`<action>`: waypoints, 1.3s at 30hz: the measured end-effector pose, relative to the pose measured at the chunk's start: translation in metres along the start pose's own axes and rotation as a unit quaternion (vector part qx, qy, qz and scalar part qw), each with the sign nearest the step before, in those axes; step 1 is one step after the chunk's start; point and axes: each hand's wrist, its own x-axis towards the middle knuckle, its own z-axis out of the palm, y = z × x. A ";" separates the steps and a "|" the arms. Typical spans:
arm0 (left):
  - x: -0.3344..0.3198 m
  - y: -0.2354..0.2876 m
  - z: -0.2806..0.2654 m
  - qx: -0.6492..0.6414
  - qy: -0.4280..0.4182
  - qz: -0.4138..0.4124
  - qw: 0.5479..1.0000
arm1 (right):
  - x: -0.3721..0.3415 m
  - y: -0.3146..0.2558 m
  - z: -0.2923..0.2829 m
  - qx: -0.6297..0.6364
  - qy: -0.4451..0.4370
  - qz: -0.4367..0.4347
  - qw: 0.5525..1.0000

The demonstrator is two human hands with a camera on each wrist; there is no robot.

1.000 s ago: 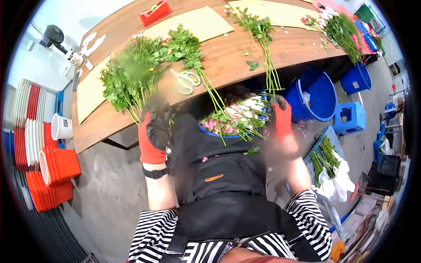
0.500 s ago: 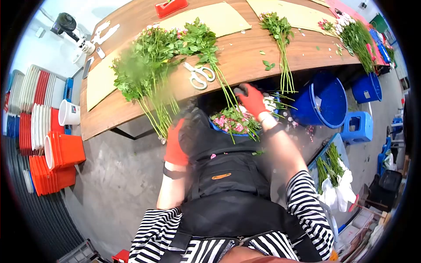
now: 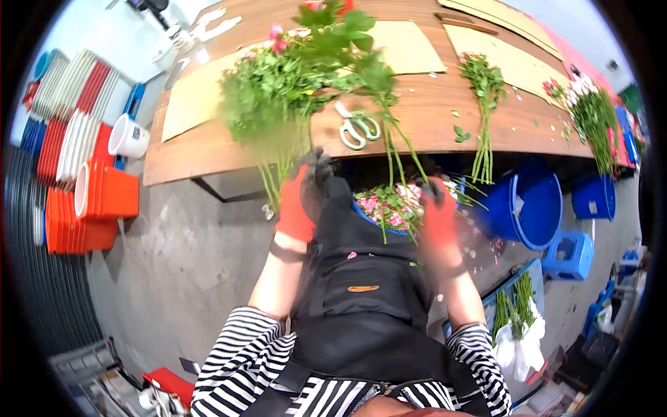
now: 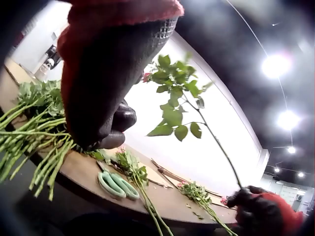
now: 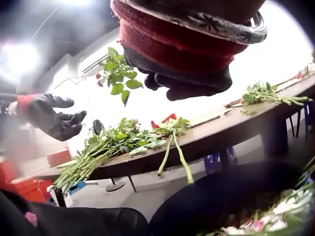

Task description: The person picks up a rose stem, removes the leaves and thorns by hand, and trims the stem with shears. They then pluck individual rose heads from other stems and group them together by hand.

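Note:
My right hand, in a red and black glove, pinches the low end of one rose stem. Leaves and a pink bloom at the stem's top stand raised over the table in the head view. My left hand, gloved alike, holds nothing; in the right wrist view its fingers are spread and slightly bent. Beside that hand, a leafy pile of roses hangs its stems over the table edge. White-green scissors lie right of the pile. Below my right hand, a blue bucket contains petals, blooms and cut stems.
On the wooden table lie a small rose bunch, yellow boards and a larger bunch far right. Blue buckets and a blue stool stand at right. Orange bins are stacked left.
My right hand went to the stems at the table edge, then drew back right with one rose. My left hand stays near the pile. The head view has shifted.

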 end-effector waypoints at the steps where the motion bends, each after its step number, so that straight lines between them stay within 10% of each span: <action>1: 0.005 0.008 0.007 -0.002 0.026 0.017 1.000 | -0.016 0.000 -0.002 0.067 0.014 0.049 0.996; 7: 0.023 0.024 -0.003 0.026 -0.183 0.046 0.982 | -0.088 0.064 -0.032 -0.048 -0.123 -0.021 0.991; 11: -0.008 0.035 0.027 0.091 -0.153 0.107 0.978 | -0.102 0.094 -0.041 -0.079 -0.130 -0.038 0.988; 15: -0.023 0.028 0.046 0.077 -0.112 -0.029 0.990 | -0.091 0.076 -0.040 0.015 -0.203 0.044 0.978; 23: -0.062 0.007 0.090 0.157 -0.173 0.037 0.972 | -0.039 -0.093 0.017 0.248 -0.085 -0.033 0.964; 28: -0.064 0.013 0.091 0.123 -0.200 0.036 0.971 | -0.026 -0.098 0.029 0.101 0.018 -0.094 0.990; 34: -0.059 -0.001 0.095 0.155 -0.040 0.024 0.987 | -0.040 -0.085 0.042 0.231 0.057 -0.022 0.971; 39: -0.042 -0.010 0.080 0.179 0.043 0.101 0.978 | -0.063 -0.083 0.019 -0.109 0.068 0.037 0.991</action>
